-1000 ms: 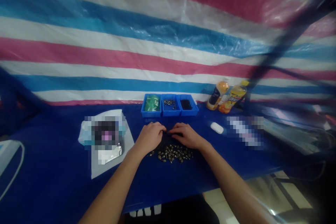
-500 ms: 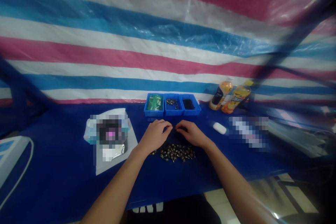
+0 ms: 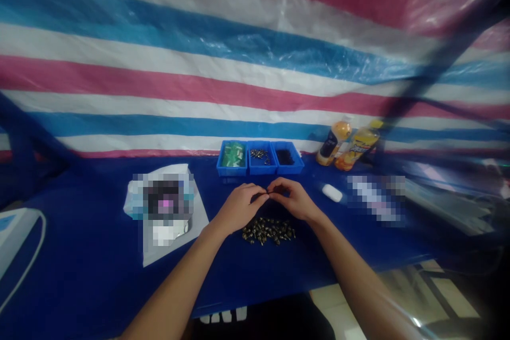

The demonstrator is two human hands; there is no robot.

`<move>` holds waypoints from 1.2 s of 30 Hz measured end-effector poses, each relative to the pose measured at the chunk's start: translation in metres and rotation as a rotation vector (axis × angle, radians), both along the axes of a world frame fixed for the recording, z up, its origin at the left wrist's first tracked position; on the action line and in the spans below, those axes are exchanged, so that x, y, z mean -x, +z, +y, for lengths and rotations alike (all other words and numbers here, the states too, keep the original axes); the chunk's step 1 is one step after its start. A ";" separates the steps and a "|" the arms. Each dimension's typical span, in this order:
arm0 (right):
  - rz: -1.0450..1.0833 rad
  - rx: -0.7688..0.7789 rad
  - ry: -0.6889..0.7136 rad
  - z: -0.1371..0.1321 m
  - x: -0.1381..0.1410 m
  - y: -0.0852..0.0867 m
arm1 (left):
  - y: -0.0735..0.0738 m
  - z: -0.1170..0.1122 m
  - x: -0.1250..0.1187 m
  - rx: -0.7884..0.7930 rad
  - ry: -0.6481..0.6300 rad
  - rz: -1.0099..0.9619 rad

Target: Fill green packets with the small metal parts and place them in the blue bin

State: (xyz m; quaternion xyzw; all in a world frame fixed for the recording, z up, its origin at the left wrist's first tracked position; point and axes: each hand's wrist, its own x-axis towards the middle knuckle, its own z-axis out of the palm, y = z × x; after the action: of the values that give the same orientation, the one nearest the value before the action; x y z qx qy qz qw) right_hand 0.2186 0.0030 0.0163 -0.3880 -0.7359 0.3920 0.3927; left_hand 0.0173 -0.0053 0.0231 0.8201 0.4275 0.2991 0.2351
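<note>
Bins, three; bottles, two; left hand, right hand pinching one tiny piece.

A makeshift small-parts assembly workshop is shown. A blue-covered bench is spread across the lower frame. Three small blue parts bins are lined up at centre, with a pile of small metal parts heaped just below them. A striped tarpaulin is hung as a backdrop across the upper frame.

Part btwn fingertips too tiny to ID, white device cut off left
</note>
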 end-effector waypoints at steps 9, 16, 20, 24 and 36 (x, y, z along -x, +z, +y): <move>-0.015 0.075 -0.022 -0.002 0.000 0.002 | 0.002 0.002 0.000 -0.005 0.018 -0.135; -0.077 0.078 -0.058 0.000 0.000 0.003 | 0.003 0.000 -0.001 0.046 0.038 -0.146; 0.000 0.127 -0.187 0.010 -0.007 -0.004 | 0.001 0.001 0.000 0.080 0.090 -0.163; 0.336 0.160 -0.413 0.020 -0.014 -0.012 | -0.002 0.002 0.002 0.069 0.114 -0.140; -0.016 0.080 -0.363 0.014 -0.018 -0.013 | -0.001 0.011 0.024 0.015 0.250 0.092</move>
State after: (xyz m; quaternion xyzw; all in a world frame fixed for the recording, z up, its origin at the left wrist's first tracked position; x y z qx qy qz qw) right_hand 0.2362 0.0172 0.0029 -0.5328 -0.6407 0.3408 0.4352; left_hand -0.0072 0.0061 0.0224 0.7715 0.5388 0.2850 0.1821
